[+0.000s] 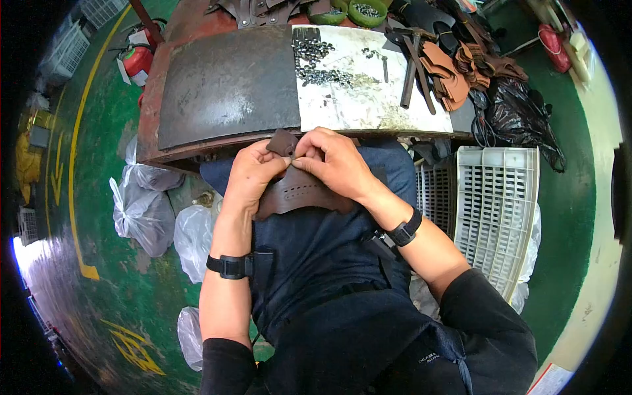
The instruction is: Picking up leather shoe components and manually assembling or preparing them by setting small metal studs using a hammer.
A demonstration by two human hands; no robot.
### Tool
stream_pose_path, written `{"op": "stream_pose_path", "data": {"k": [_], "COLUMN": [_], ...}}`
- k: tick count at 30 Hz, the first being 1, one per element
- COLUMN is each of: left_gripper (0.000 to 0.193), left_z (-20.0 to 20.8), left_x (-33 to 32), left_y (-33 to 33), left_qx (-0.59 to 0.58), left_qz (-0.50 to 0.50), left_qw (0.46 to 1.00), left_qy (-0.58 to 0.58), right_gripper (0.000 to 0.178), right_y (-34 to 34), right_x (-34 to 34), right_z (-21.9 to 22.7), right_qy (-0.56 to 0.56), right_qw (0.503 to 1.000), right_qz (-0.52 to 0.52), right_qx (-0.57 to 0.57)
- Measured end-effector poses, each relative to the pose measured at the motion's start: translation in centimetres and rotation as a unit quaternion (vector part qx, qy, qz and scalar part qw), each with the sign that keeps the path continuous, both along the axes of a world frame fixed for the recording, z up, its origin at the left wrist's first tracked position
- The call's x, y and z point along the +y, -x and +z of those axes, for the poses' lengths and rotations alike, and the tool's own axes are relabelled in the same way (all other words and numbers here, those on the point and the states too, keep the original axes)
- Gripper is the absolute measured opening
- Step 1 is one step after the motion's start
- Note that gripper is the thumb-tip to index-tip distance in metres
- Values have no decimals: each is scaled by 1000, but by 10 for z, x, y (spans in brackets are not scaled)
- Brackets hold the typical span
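Evidently, the left hand (249, 176) and right hand (337, 163) are working a brown leather piece (306, 193) above the lap (316, 247), fingers clamping its narrow neck; the next move is probably calling for a steady pinch. Studs (322, 77) and a hammer (411, 72) are lying on the desk (150, 122), its near edge possibly crowding the hands.

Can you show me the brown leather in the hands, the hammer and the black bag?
Brown leather (306, 199): head view, on its broad lower part.
Hammer (410, 79): head view, on its handle.
Black bag (519, 110): head view, on its crinkled middle.
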State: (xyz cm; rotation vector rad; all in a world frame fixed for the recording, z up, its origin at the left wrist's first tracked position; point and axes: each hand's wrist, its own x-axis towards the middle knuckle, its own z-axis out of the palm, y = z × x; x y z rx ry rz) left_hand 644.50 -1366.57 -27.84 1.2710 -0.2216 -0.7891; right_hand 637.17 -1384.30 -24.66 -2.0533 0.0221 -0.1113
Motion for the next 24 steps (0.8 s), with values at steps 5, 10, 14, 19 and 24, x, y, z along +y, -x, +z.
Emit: {"op": "stream_pose_path", "data": {"k": [5,10,14,19,24], "left_gripper": [21,20,31,65,76], "left_z": [6,2,7,52,69], "left_x": [0,10,13,42,69], "left_y": [3,-4,6,12,8], "left_qx": [-4,5,56,9,-520], "left_qz": [5,25,93,28,-94], "left_qw": [1000,999,994,996,839], "left_qy": [7,31,33,83,-128], "right_gripper": [26,27,27,38,37], "right_y": [-1,0,22,39,39], "right_x": [-3,3,7,-2,-10], "right_z": [-12,-9,-11,18,26], "right_qy": [-69,-12,-108,-211,-453], "right_qw": [995,999,993,977,886], "right_qz": [-28,-31,-13,-7,-10], "right_qx": [60,30,39,43,95]}}
